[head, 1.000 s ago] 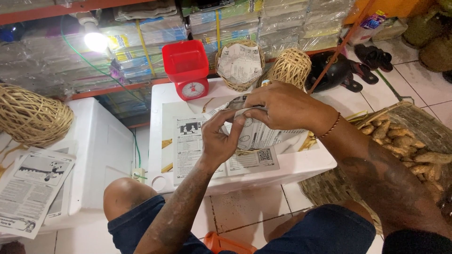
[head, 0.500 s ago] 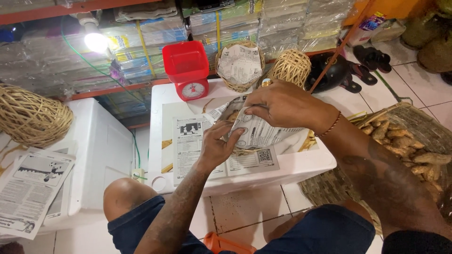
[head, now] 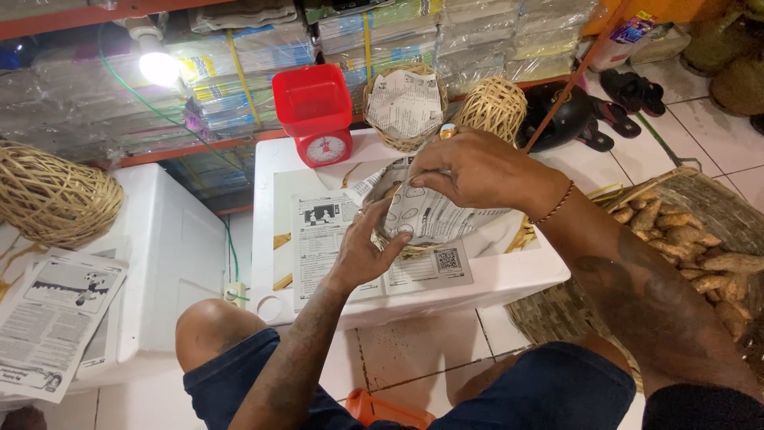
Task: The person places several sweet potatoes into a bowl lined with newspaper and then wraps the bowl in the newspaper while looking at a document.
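My left hand (head: 368,248) presses against the near side of a sheet of printed newspaper (head: 434,215) that is being pushed down into a small woven basket (head: 410,248) on a white box (head: 509,275). My right hand (head: 477,169) grips the far upper edge of the same sheet from above, wearing a ring and a thin wrist bracelet. The basket is mostly hidden by the paper and my hands. More flat newspaper sheets (head: 322,239) lie on the box under the basket.
A red kitchen scale (head: 317,115), a paper-lined woven basket (head: 404,103) and an empty woven basket (head: 495,107) stand at the back of the box. A large basket of brown roots (head: 700,239) sits at right. Another white box (head: 163,263), a basket (head: 48,195) and newspaper (head: 56,314) are at left.
My right hand has shifted slightly back and up along the paper's edge, and my left hand has pressed the sheet deeper into the small basket.
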